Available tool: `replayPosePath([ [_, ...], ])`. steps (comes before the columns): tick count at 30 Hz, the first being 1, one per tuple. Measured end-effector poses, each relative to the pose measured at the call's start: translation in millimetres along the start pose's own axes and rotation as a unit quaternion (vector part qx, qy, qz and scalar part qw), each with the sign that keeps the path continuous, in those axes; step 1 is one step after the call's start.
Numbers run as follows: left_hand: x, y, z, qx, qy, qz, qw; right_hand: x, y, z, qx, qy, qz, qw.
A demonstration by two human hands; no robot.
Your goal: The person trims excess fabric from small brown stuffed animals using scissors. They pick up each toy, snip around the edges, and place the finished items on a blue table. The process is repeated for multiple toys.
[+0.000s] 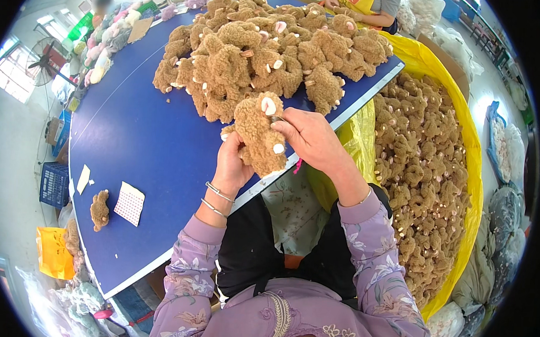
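My left hand point(233, 164) is closed around the lower left side of a curly brown plush toy point(256, 132) with pale ears and white tips. I hold the toy up over the table's near edge. My right hand point(310, 137) is pinched at the toy's upper right, beside its pale ear. Between its thumb and fingers a small dark metal tool point(276, 119) shows; most of it is hidden by the hand, so its exact kind cannot be made out. Just beyond the toy, a big heap of similar brown plush toys point(232, 64) lies on the blue table point(134, 114).
A large yellow plastic bag point(471, 177) full of brown plush pieces point(423, 187) stands at my right. On the table's left lie a small brown plush piece point(100, 210) and a dotted paper sheet point(130, 203). Across the table, another person in a yellow apron point(357, 0) stands.
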State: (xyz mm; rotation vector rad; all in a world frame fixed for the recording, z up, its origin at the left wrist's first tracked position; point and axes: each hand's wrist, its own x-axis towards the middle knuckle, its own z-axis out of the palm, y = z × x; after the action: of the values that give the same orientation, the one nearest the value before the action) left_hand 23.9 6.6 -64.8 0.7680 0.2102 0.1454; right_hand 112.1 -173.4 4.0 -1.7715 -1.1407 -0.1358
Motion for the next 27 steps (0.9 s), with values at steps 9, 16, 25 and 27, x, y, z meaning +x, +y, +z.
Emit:
replayPosePath([
  [9,0,-2,4,-0.002,-0.008,-0.008,1.000,0,-2,1,0.003,0.011,-0.002,1.000],
  [16,0,-3,5,0.017,-0.011,0.002,1.000,0,-9,-2,0.015,0.012,0.010,1.000],
  [25,0,-2,8,0.029,-0.020,0.010,0.999,1,-3,-13,0.295,0.117,0.146,0.937],
  [27,2,-2,-1,0.051,-0.020,0.025,0.998,0,4,-2,0.181,0.100,0.112,0.972],
])
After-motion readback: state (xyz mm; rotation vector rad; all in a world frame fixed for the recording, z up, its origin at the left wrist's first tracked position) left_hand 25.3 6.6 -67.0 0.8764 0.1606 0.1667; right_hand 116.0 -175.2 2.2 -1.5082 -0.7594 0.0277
